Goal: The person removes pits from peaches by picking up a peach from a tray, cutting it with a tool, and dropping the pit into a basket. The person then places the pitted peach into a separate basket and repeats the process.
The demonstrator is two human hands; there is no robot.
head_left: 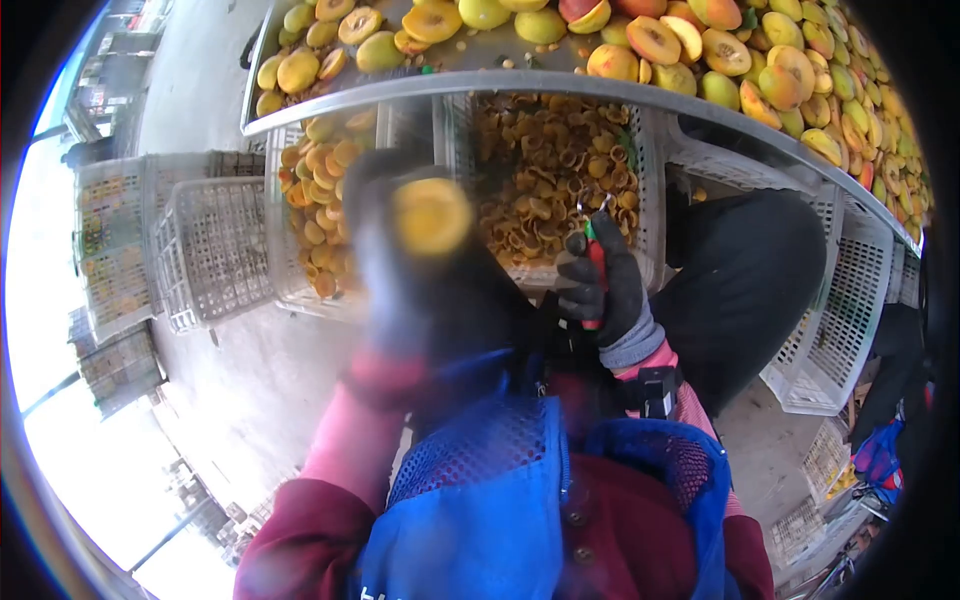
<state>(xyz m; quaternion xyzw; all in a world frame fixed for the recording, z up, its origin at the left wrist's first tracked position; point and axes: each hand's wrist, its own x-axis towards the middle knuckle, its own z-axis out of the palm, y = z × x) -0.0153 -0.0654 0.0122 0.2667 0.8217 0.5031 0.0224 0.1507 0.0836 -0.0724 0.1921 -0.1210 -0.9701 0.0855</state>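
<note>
My left hand (385, 240), in a dark glove and smeared by motion, holds a yellow peach half (432, 216) with its cut face up. It is over the gap between two crates. My right hand (620, 285), gloved in black and grey, is closed around a red-and-green handled pitting tool (597, 255). The tool's curved metal tip points away from me, over a white crate (648, 215) of brown-orange scooped-out pieces (555, 160). To the left, another crate (290, 295) holds peach halves (318, 215).
A metal-edged table (480, 82) across the top carries many whole and halved peaches (780, 75). Empty plastic crates (215, 245) stand on the left floor, with another crate (835, 310) at right. Another person's dark-clothed leg (893, 360) shows at the far right.
</note>
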